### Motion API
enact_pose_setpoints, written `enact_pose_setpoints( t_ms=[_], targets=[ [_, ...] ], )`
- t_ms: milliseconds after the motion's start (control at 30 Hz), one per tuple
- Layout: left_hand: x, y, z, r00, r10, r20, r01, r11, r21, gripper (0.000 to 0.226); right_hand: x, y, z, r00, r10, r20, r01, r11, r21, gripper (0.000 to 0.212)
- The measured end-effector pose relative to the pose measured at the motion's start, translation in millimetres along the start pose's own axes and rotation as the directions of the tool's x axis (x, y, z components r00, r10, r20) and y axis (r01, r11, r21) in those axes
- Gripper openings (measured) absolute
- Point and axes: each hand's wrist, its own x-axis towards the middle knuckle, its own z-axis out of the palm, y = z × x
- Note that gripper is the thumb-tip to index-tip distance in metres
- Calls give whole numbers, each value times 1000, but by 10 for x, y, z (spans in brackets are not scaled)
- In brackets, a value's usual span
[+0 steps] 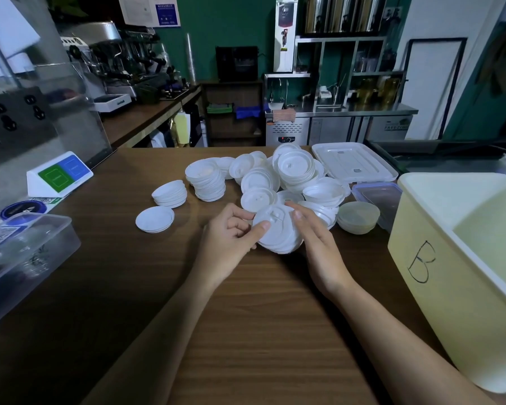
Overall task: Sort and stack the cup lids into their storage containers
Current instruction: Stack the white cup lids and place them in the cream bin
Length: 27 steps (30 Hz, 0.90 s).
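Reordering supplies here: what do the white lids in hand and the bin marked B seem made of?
Held lid stack: likely thin moulded plastic, possibly pulp, matte white, with pressed ridges. Bin marked B: probably translucent pale-yellow plastic, smooth; its walls glow with light.

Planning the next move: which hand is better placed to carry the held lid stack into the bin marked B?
Probably the right hand: it holds the lid stack on the side facing the bin marked B, open at the right; the left hand would reach across.
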Motion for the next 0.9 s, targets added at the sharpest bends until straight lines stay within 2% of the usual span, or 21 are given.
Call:
enact_pose_setpoints(
  t_ms=[300, 467, 533, 667, 900],
  targets=[
    [-71, 18, 45, 995, 77, -56, -66, 983, 173, 33, -5, -10, -4, 1000, -8, 22, 9, 1000, -29, 50],
    [-54, -35, 58, 994, 90, -60, -82, 988, 131, 42, 11, 13, -12, 999, -32, 4, 33, 999, -30, 26],
    [-54, -24, 54, 995, 87, -41, -82, 991, 106, 43, 9, 7, -14, 999, -40, -4, 40, 998, -41, 25],
    [-63, 25, 58, 997, 47, 57, -50, 997, 51, 32, -2, -2, -19, 999, -50, -12, 50, 998, -26, 33],
    [-67, 34, 9, 982, 43, 184, -54, 997, 59, 48, -17, 4, -42, 999, -40, 11, 40, 998, 41, 36]
  ],
)
